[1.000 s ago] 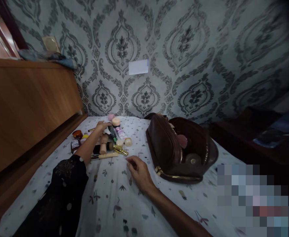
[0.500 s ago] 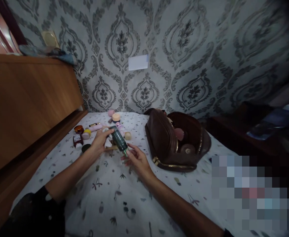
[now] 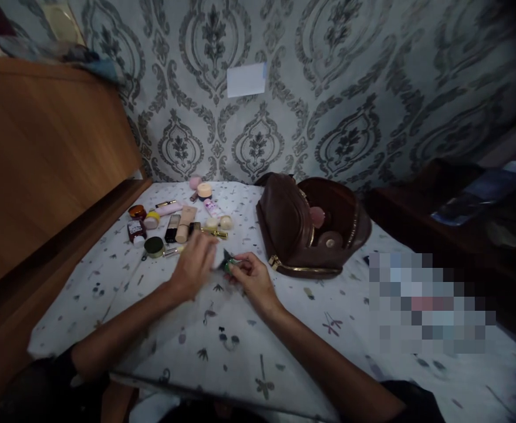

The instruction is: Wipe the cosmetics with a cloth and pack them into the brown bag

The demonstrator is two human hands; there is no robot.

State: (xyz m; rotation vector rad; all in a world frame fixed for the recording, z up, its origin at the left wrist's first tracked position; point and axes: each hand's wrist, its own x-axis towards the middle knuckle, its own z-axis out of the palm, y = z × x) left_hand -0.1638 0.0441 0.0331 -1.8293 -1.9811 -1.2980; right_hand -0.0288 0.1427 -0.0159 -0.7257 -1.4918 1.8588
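Note:
My right hand point(image 3: 254, 285) grips a dark green bottle point(image 3: 228, 262), which is now foreshortened and partly hidden by the fingers. Close beside it on the left, my left hand point(image 3: 195, 264) is curled and smeared by motion. A crumpled white piece, looking like a tissue point(image 3: 218, 255), shows at its fingertips against the bottle. Beyond the left hand lie cosmetics on the patterned cloth: a beige tube point(image 3: 188, 216), a black-and-clear bottle point(image 3: 172, 228), a gold-cased tube point(image 3: 217, 233) and a dark green round jar point(image 3: 154, 247).
An open brown leather bag point(image 3: 284, 229) stands at the right, with a pink puff point(image 3: 317, 217) inside. Farther left are an amber jar point(image 3: 137, 212) and a yellow-lidded jar point(image 3: 152, 220). A wooden cabinet side point(image 3: 55, 158) borders the left; patterned wallpaper point(image 3: 258, 141) rises behind.
The bottle has turned from lying lengthwise between both hands to pointing away, held by the right hand. My left hand has shifted right and nearer with the tissue. The view has tipped downward.

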